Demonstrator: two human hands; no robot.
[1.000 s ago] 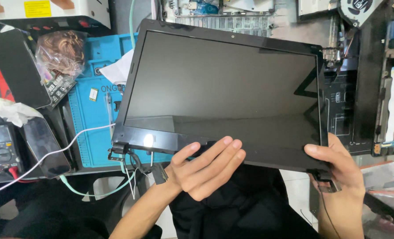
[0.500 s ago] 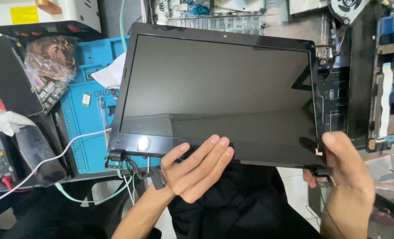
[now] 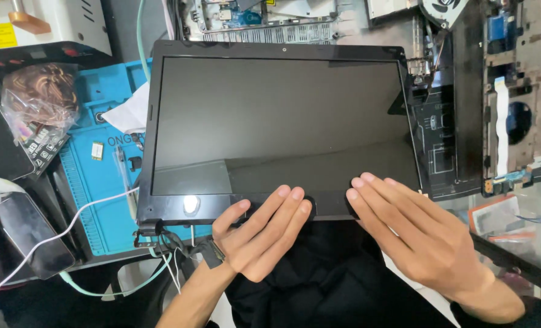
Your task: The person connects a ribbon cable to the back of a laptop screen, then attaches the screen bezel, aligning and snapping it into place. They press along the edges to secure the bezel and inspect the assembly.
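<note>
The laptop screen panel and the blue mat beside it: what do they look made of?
Laptop screen panel: a glossy dark face, likely glass or coated plastic since it mirrors light, framed by a black bezel that looks like matte plastic. Both hands, left hand and right hand, rest on its lower edge. Blue mat: dull, moulded compartments, probably silicone or rubber.

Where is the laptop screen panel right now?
In the head view, centre: the laptop screen panel lies flat, right of the blue mat, both hands' fingertips on its near bezel.
</note>
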